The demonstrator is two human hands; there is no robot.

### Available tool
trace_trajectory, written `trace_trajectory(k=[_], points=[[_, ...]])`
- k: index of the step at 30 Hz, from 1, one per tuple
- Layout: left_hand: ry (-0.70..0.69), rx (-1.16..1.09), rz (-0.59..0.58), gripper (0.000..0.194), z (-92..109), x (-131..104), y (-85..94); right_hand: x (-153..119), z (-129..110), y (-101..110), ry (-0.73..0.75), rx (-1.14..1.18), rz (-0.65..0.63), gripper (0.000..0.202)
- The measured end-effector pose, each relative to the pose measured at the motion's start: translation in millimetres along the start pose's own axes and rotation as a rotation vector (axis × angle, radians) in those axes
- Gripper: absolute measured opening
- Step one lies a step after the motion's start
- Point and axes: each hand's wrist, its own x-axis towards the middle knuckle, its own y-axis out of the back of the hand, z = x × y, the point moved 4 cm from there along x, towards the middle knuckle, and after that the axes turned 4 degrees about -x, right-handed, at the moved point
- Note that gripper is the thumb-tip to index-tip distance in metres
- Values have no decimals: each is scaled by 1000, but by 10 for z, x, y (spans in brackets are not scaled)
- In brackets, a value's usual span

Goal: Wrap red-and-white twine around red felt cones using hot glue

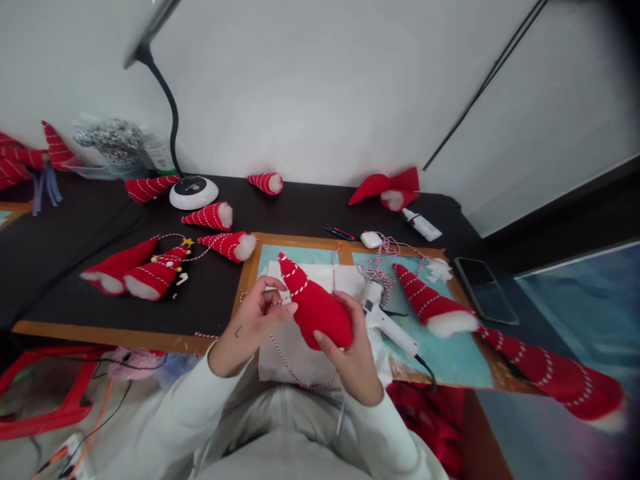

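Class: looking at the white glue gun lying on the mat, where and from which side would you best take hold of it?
Probably grip the glue gun by its long white handle, coming from above on the near right side. Its nozzle end points away towards the twine, and the cord trails off the desk edge.

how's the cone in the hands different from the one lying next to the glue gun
The held cone is up off the table, gripped by the left hand and right hand; the lying cone rests untouched on the blue mat right of the glue gun. The held cone has striped twine only near its tip; the lying cone is wound tip to base. The lying cone shows white fluff at its base; none shows on the held one. Both are red felt.
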Motion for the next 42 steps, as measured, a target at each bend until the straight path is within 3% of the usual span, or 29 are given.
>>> trace_trajectory(k=[5, 8, 10, 12, 14, 16, 19, 22, 25, 29, 32, 36, 42], points=[[35, -144, -116, 58, 16, 4, -129, -103, 72, -192, -346, 596, -250, 59], [68, -137, -132, 57, 14, -1, -155, -135, 153, -283, -443, 666, -236, 52], [59, -129, -87, 58, 9, 9, -144, -129, 167, -256, -360, 621, -106, 49], [31, -123, -29, 59, 6, 25, -127, -119, 91, -172, -128, 489, 25, 49], [2, -107, -1, 57, 2, 41, -125, -121, -33, -128, 96, 270, 23, 58], [-23, -84, 3, 56, -1, 53, -130, -113, -111, -137, 180, 76, -46, 69], [-39, -56, -24, 55, 0, 61, -131, -72, -99, -145, 78, 42, -45, 66], [-31, -6, -51, 56, 11, 63, -101, -43, -15, -161, -99, 289, -53, 59], [15, -21, -126, 56, 15, 61, -88, -42, 44, -213, -257, 553, -175, 60], [52, -98, -218, 53, -4, 55, -117, -52, 63, -273, -335, 712, -267, 58], [0, -67, -117, 55, -26, 59, -74, -50, 91, -264, -313, 714, -132, 48], [-136, 155, 58, 30, 17, 15, 31, -42, 119, -173, -257, 486, 124, 55], [-260, 254, 195, 29, 170, -94, 91, -17, 87, -142, -185, 309, 143, 54]])
